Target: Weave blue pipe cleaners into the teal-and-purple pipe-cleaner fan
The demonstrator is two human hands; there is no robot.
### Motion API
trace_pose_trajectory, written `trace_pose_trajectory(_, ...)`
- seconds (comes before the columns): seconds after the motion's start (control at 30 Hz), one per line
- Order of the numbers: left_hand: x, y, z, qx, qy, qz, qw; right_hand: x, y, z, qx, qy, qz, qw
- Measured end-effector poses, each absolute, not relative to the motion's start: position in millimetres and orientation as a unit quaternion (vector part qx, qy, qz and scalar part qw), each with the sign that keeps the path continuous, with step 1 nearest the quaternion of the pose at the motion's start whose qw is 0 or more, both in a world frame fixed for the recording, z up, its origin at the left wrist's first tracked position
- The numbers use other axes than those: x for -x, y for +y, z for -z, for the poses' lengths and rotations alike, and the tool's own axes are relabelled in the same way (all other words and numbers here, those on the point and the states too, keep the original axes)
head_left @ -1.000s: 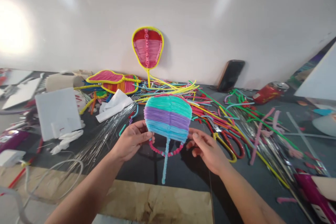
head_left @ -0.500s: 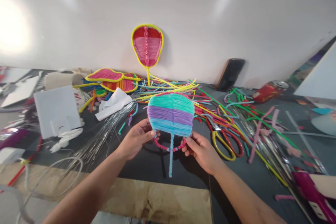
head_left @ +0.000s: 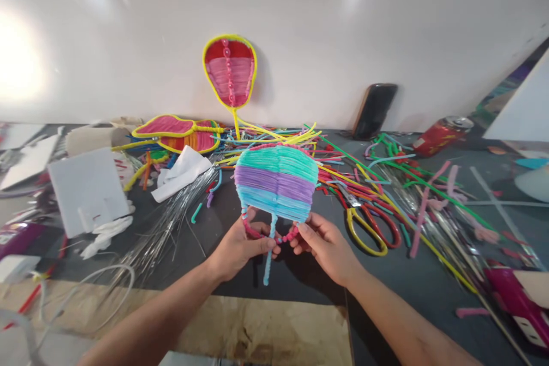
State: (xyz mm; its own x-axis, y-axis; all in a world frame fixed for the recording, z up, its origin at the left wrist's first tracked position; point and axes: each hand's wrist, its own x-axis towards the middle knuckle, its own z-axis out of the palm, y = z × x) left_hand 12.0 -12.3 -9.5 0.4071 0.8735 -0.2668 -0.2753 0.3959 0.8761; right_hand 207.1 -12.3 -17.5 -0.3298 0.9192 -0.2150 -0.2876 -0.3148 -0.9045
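A fan-shaped pipe-cleaner piece, banded teal, purple and light blue, is held up over the dark table. Its twisted blue stem points down, and a pink wire outline curves below the bands. My left hand pinches the stem and the lower outline between thumb and fingers. On the right side, my right hand grips the lower outline just under the blue band. Behind it, a similar pink and red fan with a yellow rim leans against the white wall.
Scissors with red and yellow handles lie right of my hands. Loose pipe cleaners spread behind. A phone leans on the wall near a red can. Silvery wires, white card and a purple glue gun lie around.
My left hand has moved from the left edge of the piece down and right to its stem. The piece has tilted slightly, its stem foot swinging left. My right hand keeps its hold.
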Motion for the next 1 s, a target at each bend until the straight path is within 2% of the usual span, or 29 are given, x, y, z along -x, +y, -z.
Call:
trace_pose_trajectory(0.17,-12.9,-10.3,4.5,-0.410,0.407,-0.390,0.717,-205.7,-13.6,18.5,0.373,-0.407,-0.743,0.378)
trace_pose_trajectory(0.43,-16.7,-6.0,3.8,-0.402,0.437,-0.359,0.720,-203.1,-12.9,12.0,0.427,-0.425,-0.722,0.339)
trace_pose_trajectory(0.73,-12.8,-4.2,7.7,-0.406,0.443,-0.356,0.716,-208.2,-8.8,20.8,0.423,-0.354,-0.745,0.374)
trace_pose_trajectory(1.0,-12.2,-4.0,9.8,-0.410,0.448,-0.343,0.716,-208.0,-8.7,20.6,0.440,-0.396,-0.715,0.372)
